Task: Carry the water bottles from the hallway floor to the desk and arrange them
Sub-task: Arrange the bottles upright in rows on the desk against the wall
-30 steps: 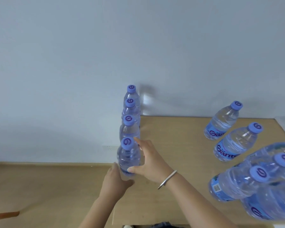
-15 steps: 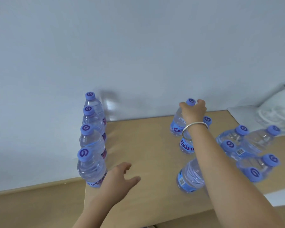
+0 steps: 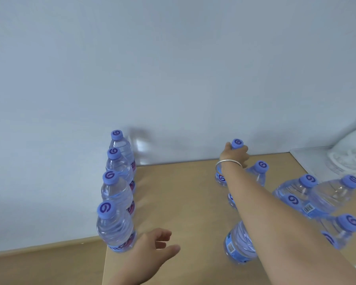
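Observation:
Several clear water bottles with purple caps stand on the wooden desk (image 3: 183, 202). A straight row of them (image 3: 116, 202) runs along the desk's left edge, from the wall toward me. My left hand (image 3: 152, 249) hovers with relaxed fingers just right of the nearest bottle (image 3: 114, 229) in that row. My right hand (image 3: 234, 155), with a silver bangle on the wrist, grips the neck of a far bottle (image 3: 237, 144) near the wall. A loose cluster of bottles (image 3: 317, 202) stands at the right, partly hidden by my right forearm.
A plain white wall rises behind the desk. A white surface with a white object (image 3: 347, 157) on it adjoins the desk's right end. A lower wooden surface (image 3: 39, 266) lies to the left of the desk.
Both hands left the nearest row bottle. My right hand reached right to the far bottle and now holds its neck; my left hand stays low beside the row.

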The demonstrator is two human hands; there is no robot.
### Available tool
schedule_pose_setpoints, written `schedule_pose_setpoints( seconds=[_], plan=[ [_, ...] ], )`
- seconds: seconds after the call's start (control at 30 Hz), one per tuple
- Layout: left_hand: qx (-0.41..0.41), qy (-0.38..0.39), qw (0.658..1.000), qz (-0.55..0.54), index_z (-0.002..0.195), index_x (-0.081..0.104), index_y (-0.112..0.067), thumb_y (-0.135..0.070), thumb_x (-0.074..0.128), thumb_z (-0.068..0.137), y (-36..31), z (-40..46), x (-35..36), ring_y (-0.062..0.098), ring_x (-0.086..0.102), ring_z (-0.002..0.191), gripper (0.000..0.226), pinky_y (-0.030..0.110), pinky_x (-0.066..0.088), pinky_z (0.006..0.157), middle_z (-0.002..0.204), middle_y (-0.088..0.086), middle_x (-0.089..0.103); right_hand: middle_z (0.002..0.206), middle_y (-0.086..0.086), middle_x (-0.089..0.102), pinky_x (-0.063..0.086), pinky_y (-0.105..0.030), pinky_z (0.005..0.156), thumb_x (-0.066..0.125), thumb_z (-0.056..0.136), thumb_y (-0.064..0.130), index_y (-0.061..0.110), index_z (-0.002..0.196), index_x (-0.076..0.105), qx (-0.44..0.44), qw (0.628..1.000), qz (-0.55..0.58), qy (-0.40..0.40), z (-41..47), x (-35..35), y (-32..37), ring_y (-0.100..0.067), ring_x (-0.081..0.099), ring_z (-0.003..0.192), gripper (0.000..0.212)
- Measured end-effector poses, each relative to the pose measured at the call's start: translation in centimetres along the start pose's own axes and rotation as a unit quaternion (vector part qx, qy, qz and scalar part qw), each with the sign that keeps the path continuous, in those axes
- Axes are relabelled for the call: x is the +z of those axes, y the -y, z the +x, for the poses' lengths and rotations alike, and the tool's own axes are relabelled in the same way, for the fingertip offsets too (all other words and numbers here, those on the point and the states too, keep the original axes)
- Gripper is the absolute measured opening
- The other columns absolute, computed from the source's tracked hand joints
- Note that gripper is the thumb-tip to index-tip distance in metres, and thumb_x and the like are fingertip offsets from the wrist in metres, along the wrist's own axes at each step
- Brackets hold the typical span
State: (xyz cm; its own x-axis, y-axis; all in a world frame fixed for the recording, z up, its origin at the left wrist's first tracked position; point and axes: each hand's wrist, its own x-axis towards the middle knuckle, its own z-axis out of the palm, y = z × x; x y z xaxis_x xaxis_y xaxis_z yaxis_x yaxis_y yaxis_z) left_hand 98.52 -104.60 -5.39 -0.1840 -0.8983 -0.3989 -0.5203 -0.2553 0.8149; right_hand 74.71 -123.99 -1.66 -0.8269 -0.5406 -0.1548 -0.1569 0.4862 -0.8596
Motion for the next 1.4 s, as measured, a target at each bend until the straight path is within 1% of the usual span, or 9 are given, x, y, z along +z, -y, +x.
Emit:
schedule_pose_setpoints(
  seconds=[0.23,0.43,0.53,0.67,0.8,1.0,1.13,1.23,1.4],
  plan=[
    [0.02,-0.006,1.0,-0.023,0.108,0.056,-0.029,-0.029,0.073,0.077,-1.2,1.9,-0.3,-0.002,0.059,0.097,0.035,0.018,0.049,0.081,0.105,-0.014,0.062,0.118,-0.018,0.055,0.028,-0.032,0.078,0.058,0.086,0.035,0.007,0.116,0.054,-0.145,0.988,-0.021,0.046,-2.6,-1.0,2.9,-0.038,0.047,0.113,0.042],
    [0.085,-0.093,0.99,-0.063,0.127,0.046,-0.024,-0.018,0.074,0.076,-3.3,3.2,-1.2,0.003,0.056,0.102,0.059,0.021,0.044,0.083,0.109,-0.016,0.056,0.101,-0.01,0.063,0.043,-0.026,0.084,0.068,0.081,0.026,0.008,0.097,0.061,-0.256,0.944,0.16,0.136,-9.0,-4.2,4.6,-0.022,0.058,0.096,0.025],
    [0.098,-0.108,0.988,-0.055,0.14,0.032,-0.024,-0.02,0.077,0.072,-4.1,4.0,-1.7,0.007,0.049,0.11,0.081,0.023,0.04,0.089,0.123,-0.013,0.046,0.076,0.007,0.063,0.046,-0.019,0.073,0.071,0.079,0.027,0.022,0.077,0.06,-0.25,0.924,0.201,0.206,-11.6,-5.9,5.0,-0.008,0.057,0.073,0.011],
    [0.135,-0.108,0.981,-0.089,0.142,0.028,-0.025,-0.025,0.085,0.063,-5.0,3.9,-1.9,0.002,0.045,0.119,0.097,0.024,0.039,0.097,0.13,-0.018,0.041,0.065,0.002,0.058,0.045,-0.024,0.065,0.075,0.073,0.022,0.02,0.064,0.063,-0.174,0.904,0.245,0.303,-13.2,-7.8,6.1,-0.011,0.054,0.064,0.015],
    [0.176,-0.08,0.968,-0.16,0.12,0.052,-0.024,-0.033,0.083,0.048,-5.5,2.8,-1.9,0.007,0.065,0.096,0.079,0.019,0.05,0.077,0.102,-0.015,0.067,0.07,-0.006,0.057,0.045,-0.028,0.064,0.074,0.074,0.017,0.015,0.066,0.063,-0.103,0.87,0.297,0.38,-13.9,-8.6,6.7,-0.02,0.055,0.065,0.014],
    [0.21,-0.029,0.946,-0.245,0.107,0.064,-0.009,-0.009,0.084,0.049,-6.4,1.3,-3.7,0.019,0.069,0.087,0.062,0.029,0.055,0.076,0.097,0.007,0.073,0.071,-0.001,0.063,0.052,-0.024,0.062,0.073,0.076,0.022,0.017,0.075,0.066,-0.117,0.852,0.309,0.406,-13.7,-9.0,7.3,-0.014,0.062,0.066,0.009],
    [0.215,0.048,0.923,-0.316,0.098,0.068,-0.006,-0.016,0.08,0.048,-6.5,0.4,-4.8,0.026,0.067,0.087,0.052,0.034,0.056,0.074,0.094,0.015,0.071,0.098,-0.004,0.064,0.051,-0.035,0.083,0.073,0.072,0.025,0.017,0.103,0.062,-0.181,0.732,0.305,0.582,-12.7,-9.4,6.9,-0.021,0.062,0.095,0.033],
    [0.202,0.151,0.903,-0.346,0.098,0.069,-0.004,-0.03,0.087,0.047,-6.4,-0.1,-5.5,0.029,0.065,0.09,0.06,0.035,0.054,0.077,0.097,0.018,0.069,0.109,-0.002,0.066,0.053,-0.033,0.083,0.079,0.063,0.04,0.018,0.118,0.053,-0.153,0.644,0.318,0.679,-12.2,-9.5,6.1,-0.02,0.063,0.104,0.064],
    [0.157,0.232,0.892,-0.355,0.106,0.065,0.002,-0.037,0.089,0.048,-6.1,-0.4,-5.7,0.03,0.065,0.095,0.074,0.034,0.052,0.083,0.103,0.019,0.068,0.104,0.001,0.069,0.054,-0.032,0.084,0.077,0.065,0.045,0.017,0.112,0.062,-0.181,0.643,0.269,0.694,-12.6,-9.1,5.5,-0.017,0.066,0.097,0.056]
  ],
)
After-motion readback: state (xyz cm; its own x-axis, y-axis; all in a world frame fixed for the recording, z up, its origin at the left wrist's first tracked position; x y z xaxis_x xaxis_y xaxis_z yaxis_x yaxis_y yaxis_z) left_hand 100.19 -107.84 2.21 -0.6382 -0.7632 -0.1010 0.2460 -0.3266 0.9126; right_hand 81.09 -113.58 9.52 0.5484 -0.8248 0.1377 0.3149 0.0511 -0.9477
